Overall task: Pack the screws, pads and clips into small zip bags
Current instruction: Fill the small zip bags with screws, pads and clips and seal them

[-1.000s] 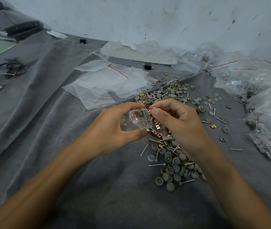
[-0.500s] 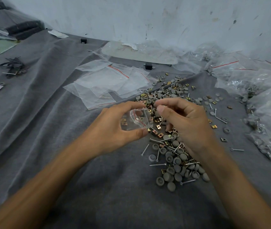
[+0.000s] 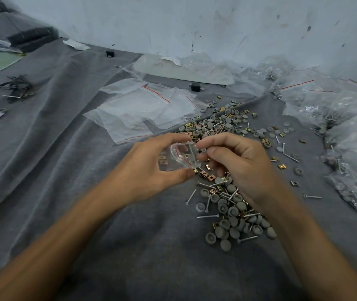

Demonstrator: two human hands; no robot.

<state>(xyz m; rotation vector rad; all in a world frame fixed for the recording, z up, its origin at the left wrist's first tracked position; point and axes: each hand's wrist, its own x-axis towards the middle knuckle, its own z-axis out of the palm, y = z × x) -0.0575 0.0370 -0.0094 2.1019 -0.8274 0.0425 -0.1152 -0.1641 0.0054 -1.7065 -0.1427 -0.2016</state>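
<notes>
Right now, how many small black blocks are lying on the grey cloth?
2. One black block sits far back near the wall; the other lies beside the empty zip bags. More may hide under plastic.

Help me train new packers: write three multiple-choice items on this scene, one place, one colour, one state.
1. The stack of empty bags lies: A. beyond the left hand B. under the right forearm C. on the green mat.
2. Their zip stripes are: A. blue B. red C. green.
3. The small bag in the left hand is: A. sealed B. torn C. held open.
Key: A, it shows just past that hand; B, red lines show; C, the right hand pinches a pad at its mouth.
</notes>
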